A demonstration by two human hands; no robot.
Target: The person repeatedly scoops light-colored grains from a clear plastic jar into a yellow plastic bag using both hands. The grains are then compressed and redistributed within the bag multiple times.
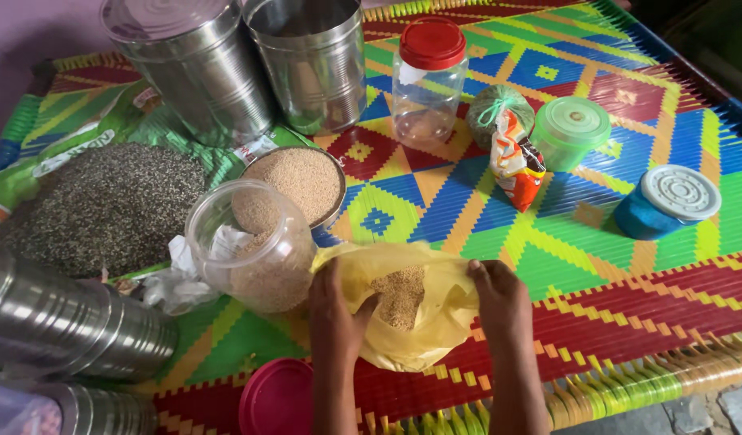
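Both hands come in from the near edge of the woven mat (628, 314), forearms pretty much upright in the shot. The left hand (336, 318) has its fingers curled over the rim of a yellow plastic bag (435, 322), pinching the edge, and the right hand (500, 300) pinches the opposite side, so the mouth is pulled open between them. The bag sits near the middle of the near edge, mouth facing up and a bit away from the person, with tan grain (399, 296) inside. How full it is, can't tell, the plastic hides the bottom.

Just left of it, a clear plastic jar (246, 242) lies tilted on its side, mouth toward the far left, partly filled with the same grain. A pink lid (276, 399) is cut off by the near edge.

Further back: a round steel dish of grain (302, 181), a pile of dark seeds (105, 205) on a green sack, then a red-lidded jar (429, 80) and two tall steel canisters (250, 60) at the far edge.
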